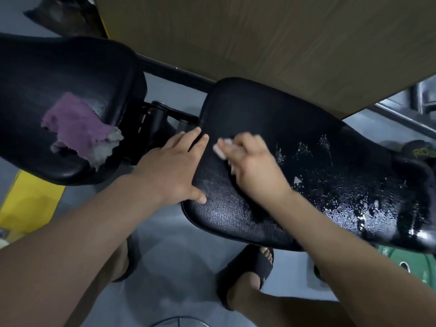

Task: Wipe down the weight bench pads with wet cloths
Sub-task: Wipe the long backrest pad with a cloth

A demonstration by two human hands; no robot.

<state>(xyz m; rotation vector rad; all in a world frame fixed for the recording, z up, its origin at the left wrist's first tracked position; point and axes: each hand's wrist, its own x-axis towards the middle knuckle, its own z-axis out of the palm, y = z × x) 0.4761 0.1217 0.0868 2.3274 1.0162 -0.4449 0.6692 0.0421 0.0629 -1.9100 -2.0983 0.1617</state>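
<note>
Black textured vinyl covers both bench pads: the seat pad runs from the centre out to 3 o'clock, and the second pad fills 9 to 10 o'clock. That makes two pads, with a hinge bracket between them.

There are two cloths. A purple cloth lies crumpled and unheld on the second pad at 9 o'clock. A small pale cloth sits just right of centre on the seat pad, bunched under the right hand, whose fingers curl round it; the hand is motion-blurred. The left hand lies flat with straight fingers on the seat pad's near-left edge, holding nothing and apparently bracing.

Wet speckles glisten across the seat pad toward 4 o'clock, so that surface is likely slick. The cloths look soft, light and limp, best gathered into a wad under the palm. The pads seem firm and fixed, so steadying one by its rim should suffice.
</note>
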